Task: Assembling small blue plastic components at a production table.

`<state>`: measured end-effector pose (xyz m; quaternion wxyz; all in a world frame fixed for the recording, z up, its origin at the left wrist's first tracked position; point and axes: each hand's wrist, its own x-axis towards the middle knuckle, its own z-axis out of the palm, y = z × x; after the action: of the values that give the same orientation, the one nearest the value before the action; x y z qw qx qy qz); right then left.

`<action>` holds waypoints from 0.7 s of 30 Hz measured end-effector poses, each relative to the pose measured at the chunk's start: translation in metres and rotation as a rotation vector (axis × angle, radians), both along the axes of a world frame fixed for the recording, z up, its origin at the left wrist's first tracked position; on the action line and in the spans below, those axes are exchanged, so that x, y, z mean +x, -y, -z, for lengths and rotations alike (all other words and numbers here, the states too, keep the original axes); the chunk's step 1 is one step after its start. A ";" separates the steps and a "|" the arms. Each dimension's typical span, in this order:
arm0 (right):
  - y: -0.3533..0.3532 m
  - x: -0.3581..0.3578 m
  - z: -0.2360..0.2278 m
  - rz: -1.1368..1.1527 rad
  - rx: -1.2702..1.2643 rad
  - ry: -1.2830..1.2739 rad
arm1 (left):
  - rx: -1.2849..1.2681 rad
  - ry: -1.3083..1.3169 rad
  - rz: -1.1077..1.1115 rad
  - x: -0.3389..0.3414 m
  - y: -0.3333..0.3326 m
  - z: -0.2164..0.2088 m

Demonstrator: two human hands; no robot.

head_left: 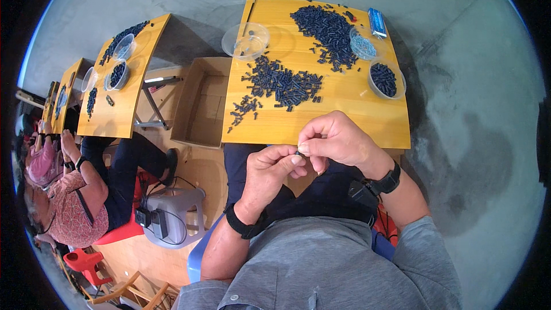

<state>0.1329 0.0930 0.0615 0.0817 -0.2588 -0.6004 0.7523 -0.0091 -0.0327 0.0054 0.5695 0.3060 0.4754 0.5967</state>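
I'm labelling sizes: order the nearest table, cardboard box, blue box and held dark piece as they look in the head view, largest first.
Nearest table
Cardboard box
Blue box
Held dark piece, partly hidden

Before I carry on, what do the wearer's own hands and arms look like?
Both the left hand and right hand are ungloved. A black wristband circles the left wrist; the right has a black strap with a boxy black unit. The grey shirt sleeves are short, leaving the forearms uncovered.
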 end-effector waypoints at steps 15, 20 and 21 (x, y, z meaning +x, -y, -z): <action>0.007 -0.007 0.007 0.094 -0.044 -0.053 | 0.050 0.007 -0.019 -0.005 -0.003 -0.014; 0.014 -0.007 -0.007 0.125 0.110 -0.045 | 0.068 -0.030 -0.046 -0.004 -0.002 -0.017; 0.014 -0.006 -0.009 0.124 0.112 -0.045 | 0.078 -0.052 -0.055 -0.004 -0.002 -0.017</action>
<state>0.1265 0.0794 0.0703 0.1558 -0.2737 -0.6222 0.7167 -0.0132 -0.0306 0.0226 0.5280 0.3303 0.4746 0.6220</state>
